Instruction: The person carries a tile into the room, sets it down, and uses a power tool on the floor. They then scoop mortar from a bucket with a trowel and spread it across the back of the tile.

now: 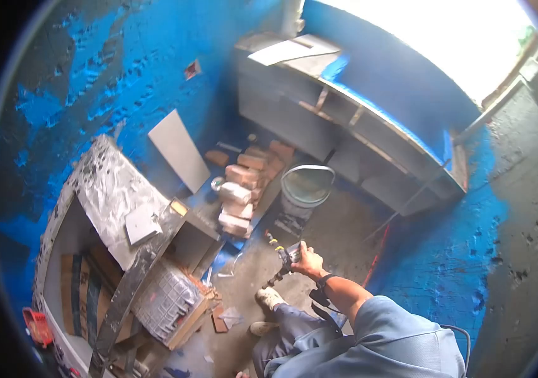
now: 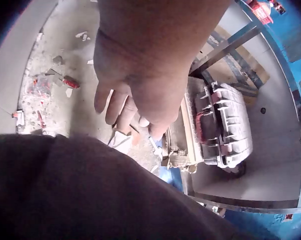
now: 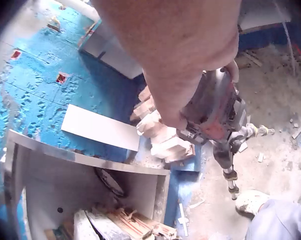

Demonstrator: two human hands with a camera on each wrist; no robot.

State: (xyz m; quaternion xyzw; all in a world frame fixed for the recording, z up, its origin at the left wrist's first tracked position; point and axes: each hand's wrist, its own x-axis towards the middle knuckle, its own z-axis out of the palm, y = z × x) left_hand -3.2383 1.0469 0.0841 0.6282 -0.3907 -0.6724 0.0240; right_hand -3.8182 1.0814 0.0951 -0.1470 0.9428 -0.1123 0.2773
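Observation:
My right hand [image 1: 309, 262] grips a dark laser level with red parts [image 3: 215, 107] from above, fingers wrapped round its body. Short metal legs stick out below it; one leg [image 3: 231, 177] points down beside a light shoe [image 3: 250, 201], another [image 3: 260, 131] out to the side. In the left wrist view, my left hand [image 2: 140, 95] hangs with fingers loosely bent and holds nothing. Behind its fingers in that view is a ribbed, dusty toolbox-like case [image 2: 230, 125] with a red handle; in the head view, the left hand is almost wholly out of sight.
Stacked bricks [image 1: 239, 195] and a white bucket [image 1: 300, 208] stand ahead on the floor. A grey cabinet frame [image 1: 344, 126] lines the far wall. A pale board [image 1: 179, 151] leans at the blue wall, near another cabinet frame [image 1: 118, 296]. A red line [image 1: 377, 257] runs along the wall's foot.

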